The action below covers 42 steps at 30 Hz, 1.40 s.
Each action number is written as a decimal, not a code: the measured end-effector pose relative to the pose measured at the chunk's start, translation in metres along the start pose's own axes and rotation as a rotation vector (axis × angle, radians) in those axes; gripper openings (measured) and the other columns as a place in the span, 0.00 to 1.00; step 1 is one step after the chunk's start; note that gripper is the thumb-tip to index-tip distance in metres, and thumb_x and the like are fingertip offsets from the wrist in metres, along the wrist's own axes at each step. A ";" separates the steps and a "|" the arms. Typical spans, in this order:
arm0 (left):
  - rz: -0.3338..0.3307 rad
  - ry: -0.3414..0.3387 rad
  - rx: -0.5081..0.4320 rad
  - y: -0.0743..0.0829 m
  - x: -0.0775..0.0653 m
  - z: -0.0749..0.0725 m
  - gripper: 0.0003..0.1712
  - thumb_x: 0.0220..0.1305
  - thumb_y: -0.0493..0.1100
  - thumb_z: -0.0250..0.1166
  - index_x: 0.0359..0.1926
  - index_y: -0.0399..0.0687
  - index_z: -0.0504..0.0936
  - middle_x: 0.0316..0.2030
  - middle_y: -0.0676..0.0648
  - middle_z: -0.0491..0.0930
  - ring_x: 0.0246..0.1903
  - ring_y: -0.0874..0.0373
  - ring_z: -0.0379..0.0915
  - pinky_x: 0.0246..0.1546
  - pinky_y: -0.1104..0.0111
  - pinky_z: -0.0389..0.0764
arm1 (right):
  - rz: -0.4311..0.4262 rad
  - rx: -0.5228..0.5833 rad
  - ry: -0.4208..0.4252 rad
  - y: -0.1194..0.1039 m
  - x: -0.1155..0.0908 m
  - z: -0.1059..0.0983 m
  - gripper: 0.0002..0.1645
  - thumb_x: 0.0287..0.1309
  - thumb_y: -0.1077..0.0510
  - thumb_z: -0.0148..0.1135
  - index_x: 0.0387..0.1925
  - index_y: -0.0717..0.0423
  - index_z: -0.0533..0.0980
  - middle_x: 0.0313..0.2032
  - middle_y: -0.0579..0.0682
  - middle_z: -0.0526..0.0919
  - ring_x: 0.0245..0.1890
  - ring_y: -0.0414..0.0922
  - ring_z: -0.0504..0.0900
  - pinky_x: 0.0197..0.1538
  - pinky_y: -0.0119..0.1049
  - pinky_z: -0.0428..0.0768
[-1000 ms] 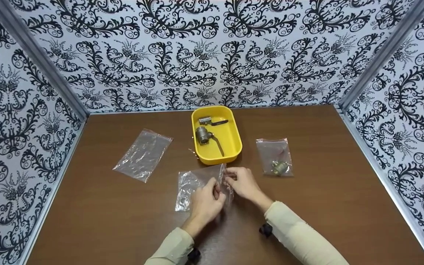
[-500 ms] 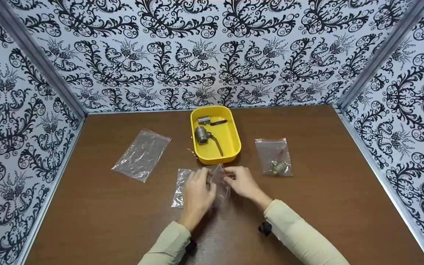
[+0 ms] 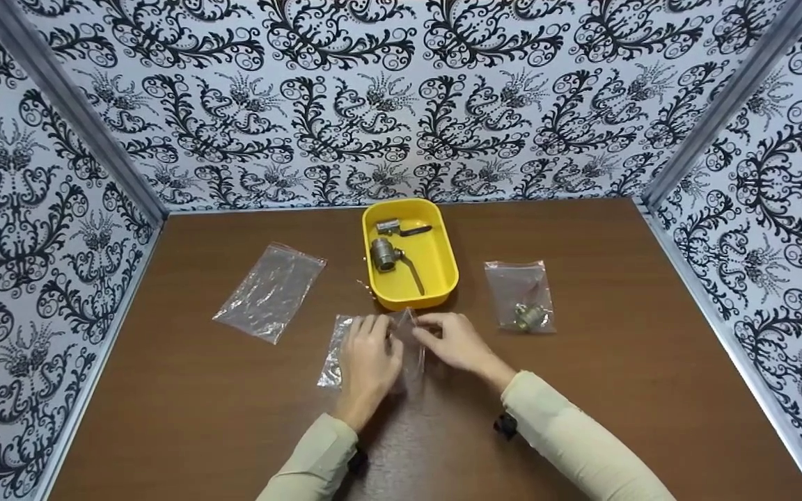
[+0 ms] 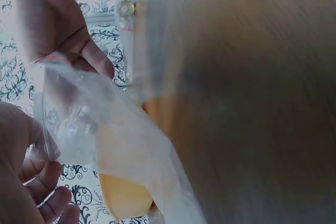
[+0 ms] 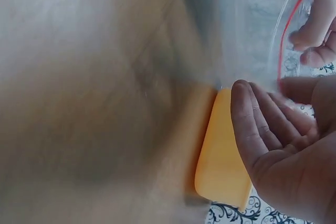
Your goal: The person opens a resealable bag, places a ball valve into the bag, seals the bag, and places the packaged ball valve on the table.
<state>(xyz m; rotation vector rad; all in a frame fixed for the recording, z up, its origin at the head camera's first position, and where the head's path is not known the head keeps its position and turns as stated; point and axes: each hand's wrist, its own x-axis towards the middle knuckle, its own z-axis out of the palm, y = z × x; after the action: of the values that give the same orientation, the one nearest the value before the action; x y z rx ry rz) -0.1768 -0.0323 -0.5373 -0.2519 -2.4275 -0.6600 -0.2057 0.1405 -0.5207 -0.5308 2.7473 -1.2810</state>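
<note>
- Three scroll-patterned walls [image 3: 401, 104] enclose your workspace: left, right and far side.
- Brown wood-grain tabletop [image 3: 199, 417] lies beneath your hands.
- Yellow tray [image 3: 437, 271] stands mid-table, just beyond your hands.
- Flat zip-lock bag [image 3: 272, 292] lies left of the tray, apart from you.
- Red-striped zip-lock bag [image 3: 411, 365] is raised between your two hands, near side of the tray.
- Smaller zip-lock bag [image 3: 505, 285] lies right of the tray.
- Your left hand [image 3: 367, 358] pinches the raised bag at its mouth.
- Your right hand [image 3: 460, 344] pinches its opposite edge, other fingers extended.
- Larger lever valve [image 3: 383, 255] rests along the tray's left side.
- Smaller lever valve [image 3: 388, 227] lies behind it.
- Brass valve [image 3: 529, 318] sits inside the smaller bag.
</note>
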 end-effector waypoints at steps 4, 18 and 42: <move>-0.002 0.018 0.026 -0.003 0.003 -0.004 0.09 0.45 0.38 0.67 0.32 0.48 0.81 0.28 0.49 0.80 0.33 0.50 0.76 0.35 0.60 0.78 | -0.023 -0.095 0.077 0.000 0.014 -0.007 0.17 0.67 0.50 0.56 0.47 0.55 0.83 0.43 0.51 0.88 0.43 0.47 0.86 0.50 0.44 0.82; -0.013 0.001 0.010 -0.003 0.004 -0.012 0.08 0.46 0.38 0.66 0.32 0.50 0.81 0.29 0.51 0.81 0.34 0.52 0.76 0.34 0.60 0.77 | -0.098 -0.602 -0.158 0.015 0.083 -0.018 0.26 0.71 0.42 0.46 0.51 0.54 0.82 0.56 0.52 0.82 0.58 0.52 0.79 0.64 0.47 0.73; -0.039 -0.015 0.007 -0.011 0.000 -0.014 0.09 0.46 0.38 0.67 0.32 0.51 0.81 0.30 0.52 0.81 0.35 0.54 0.76 0.38 0.62 0.79 | -0.001 -0.576 -0.214 0.000 0.125 0.001 0.37 0.72 0.38 0.39 0.75 0.49 0.53 0.76 0.55 0.52 0.74 0.58 0.56 0.73 0.53 0.58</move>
<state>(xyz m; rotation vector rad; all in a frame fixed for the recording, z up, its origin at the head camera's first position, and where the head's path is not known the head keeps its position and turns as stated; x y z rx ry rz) -0.1730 -0.0491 -0.5316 -0.2075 -2.4544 -0.6693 -0.3233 0.0981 -0.5108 -0.6531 2.8934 -0.3766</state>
